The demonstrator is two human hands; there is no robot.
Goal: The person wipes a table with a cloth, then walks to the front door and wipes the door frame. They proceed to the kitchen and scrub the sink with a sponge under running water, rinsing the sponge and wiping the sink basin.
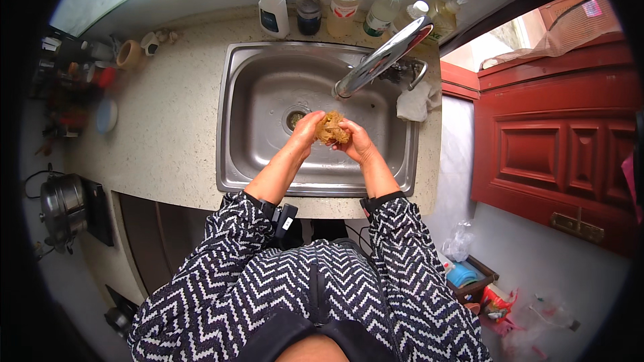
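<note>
Both my hands hold one clump of tangled, yellow-brown stringy material (332, 128) over the stainless steel sink (261, 90); whether it is a scrubber or a plant fibre I cannot tell. My left hand (308, 130) grips its left side, near the drain (297, 119), which has bits of something pale in it. My right hand (355, 140) has its fingers on the clump's right side. The chrome faucet (385, 58) reaches over the basin from the upper right, its spout just above the clump in the view. Small drops and dark specks lie on the basin floor.
Behind the sink stand a white spray bottle (273, 10) and several capped plastic bottles (344, 7). A white cloth (415, 103) lies at the sink's right edge. The speckled countertop (166, 125) extends left, with a light blue bowl (106, 115). A red door (553, 146) is at the right.
</note>
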